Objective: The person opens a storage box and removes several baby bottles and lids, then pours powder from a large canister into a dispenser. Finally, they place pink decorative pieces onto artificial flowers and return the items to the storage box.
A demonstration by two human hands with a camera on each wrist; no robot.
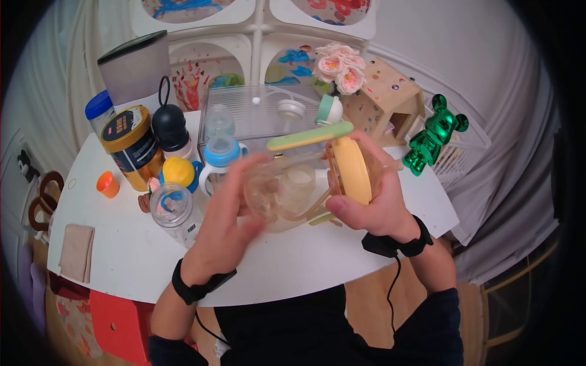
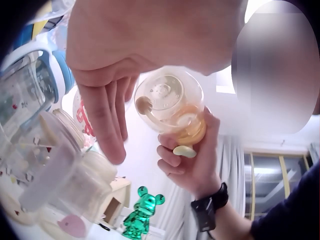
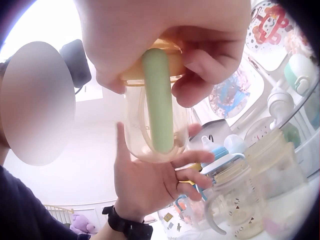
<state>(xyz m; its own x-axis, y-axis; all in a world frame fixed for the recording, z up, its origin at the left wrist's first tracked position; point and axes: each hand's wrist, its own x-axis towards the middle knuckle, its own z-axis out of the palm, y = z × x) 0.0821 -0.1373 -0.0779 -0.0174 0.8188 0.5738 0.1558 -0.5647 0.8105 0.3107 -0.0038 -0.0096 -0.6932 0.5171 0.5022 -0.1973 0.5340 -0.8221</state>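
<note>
A clear bottle (image 1: 290,189) with a yellow-orange lid (image 1: 353,171) and green handles (image 1: 310,135) is held sideways above the white table. My right hand (image 1: 381,201) grips it around the lid, fingers and thumb curled round the rim. At the bottle's base, my left hand (image 1: 229,222) has its fingers extended and blurred; whether it touches the base is unclear. In the right wrist view the left hand (image 3: 150,187) is spread behind the bottle (image 3: 132,120). The left wrist view shows the bottle's base (image 2: 162,92) and a straw weight (image 2: 144,105) inside.
A blue-topped bottle (image 1: 221,152), clear jar (image 1: 174,213), gold tub (image 1: 135,146), black bottle (image 1: 171,128) and orange cup (image 1: 107,184) stand left and behind. A clear box (image 1: 244,110) is at the back, a wooden house (image 1: 384,97) and green bear figure (image 1: 434,134) at right, a cloth (image 1: 77,253) at left.
</note>
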